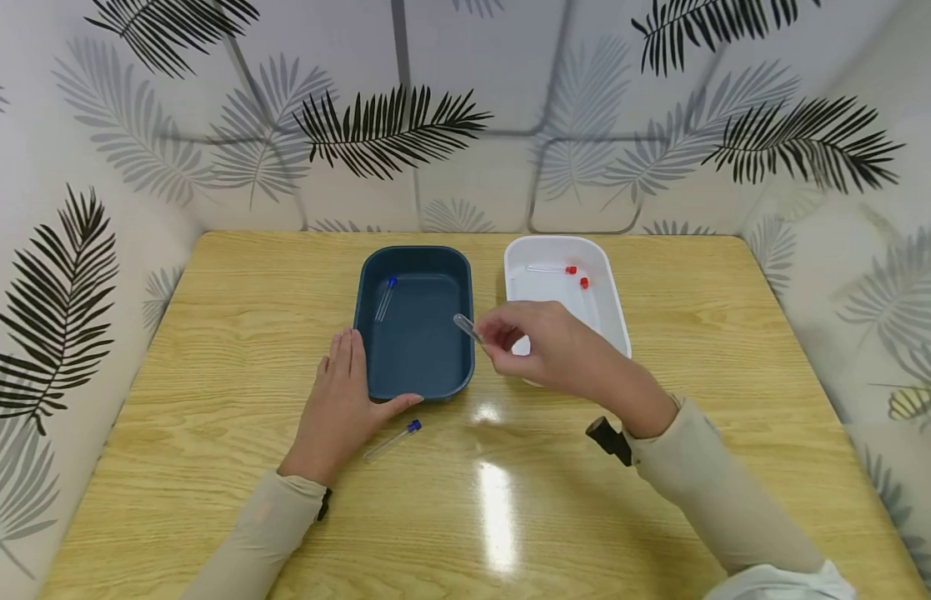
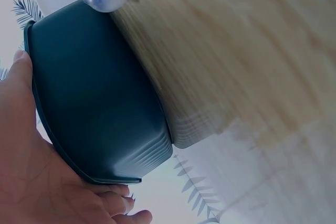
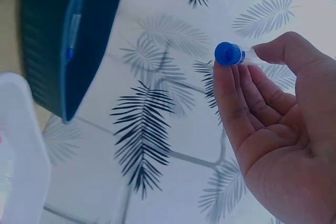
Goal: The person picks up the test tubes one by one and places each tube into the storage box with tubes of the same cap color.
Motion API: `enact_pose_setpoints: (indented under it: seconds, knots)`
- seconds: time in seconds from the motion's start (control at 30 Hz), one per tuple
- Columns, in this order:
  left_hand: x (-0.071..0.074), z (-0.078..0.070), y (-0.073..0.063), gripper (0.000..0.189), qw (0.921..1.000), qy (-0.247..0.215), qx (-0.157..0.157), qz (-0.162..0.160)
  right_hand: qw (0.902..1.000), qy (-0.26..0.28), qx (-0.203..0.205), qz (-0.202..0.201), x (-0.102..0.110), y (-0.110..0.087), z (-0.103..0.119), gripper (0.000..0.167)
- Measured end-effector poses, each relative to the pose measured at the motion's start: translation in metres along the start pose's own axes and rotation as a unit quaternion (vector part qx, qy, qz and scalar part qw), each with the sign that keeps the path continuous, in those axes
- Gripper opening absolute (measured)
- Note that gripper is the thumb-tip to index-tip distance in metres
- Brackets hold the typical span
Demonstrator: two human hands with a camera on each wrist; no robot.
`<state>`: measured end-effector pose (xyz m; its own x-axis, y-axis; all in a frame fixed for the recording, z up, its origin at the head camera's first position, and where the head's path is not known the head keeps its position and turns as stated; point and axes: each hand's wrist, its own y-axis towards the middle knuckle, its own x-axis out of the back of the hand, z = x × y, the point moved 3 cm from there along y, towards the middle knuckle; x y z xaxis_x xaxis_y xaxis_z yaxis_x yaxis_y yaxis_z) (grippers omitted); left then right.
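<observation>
Between thumb and fingertips, my right hand (image 1: pixel 558 346) pinches a clear test tube (image 1: pixel 465 324) above the gap between two bins. In the right wrist view its blue cap (image 3: pixel 229 54) faces the camera, while the rounded end points at the dark blue bin (image 1: pixel 420 358). My left hand (image 1: pixel 336 417) rests against that bin's near left corner, fingers straight along the left side and thumb along the front rim. Inside the dark bin lies a blue-capped test tube (image 1: pixel 386 300). Another blue-capped test tube (image 1: pixel 390 442) lies on the table beside my left thumb.
A white bin (image 1: pixel 618 317) stands right of the dark one, partly covered by my right hand. It holds a red-capped test tube (image 1: pixel 548 269) and a second red cap (image 1: pixel 584 283). The wooden table (image 1: pixel 232 333) ends at a leaf-patterned curtain (image 1: pixel 465 192).
</observation>
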<state>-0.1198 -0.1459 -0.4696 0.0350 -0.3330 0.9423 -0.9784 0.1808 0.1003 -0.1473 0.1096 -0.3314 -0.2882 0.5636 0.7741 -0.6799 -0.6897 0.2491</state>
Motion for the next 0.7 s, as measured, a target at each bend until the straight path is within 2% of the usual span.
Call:
enact_pose_setpoints:
  seconds: [0.13, 0.3, 0.5, 0.7]
  knots:
    - [0.001, 0.000, 0.000, 0.121, 1.0000, -0.006, 0.004, 0.004, 1.0000, -0.001, 0.004, 0.001, 0.009, 0.019, 0.005, 0.015]
    - [0.001, 0.001, 0.001, 0.121, 1.0000, -0.002, -0.001, -0.001, 0.9999, 0.009, -0.011, 0.000, 0.014, 0.043, 0.004, 0.018]
    - [0.000, 0.002, 0.002, 0.121, 1.0000, 0.001, -0.003, -0.001, 0.9989, 0.026, -0.026, -0.028, 0.018, 0.073, -0.002, 0.020]
    - [0.000, 0.002, 0.002, 0.122, 1.0000, -0.004, -0.001, 0.006, 0.9957, 0.042, -0.059, -0.057, 0.010, 0.100, -0.012, 0.021]
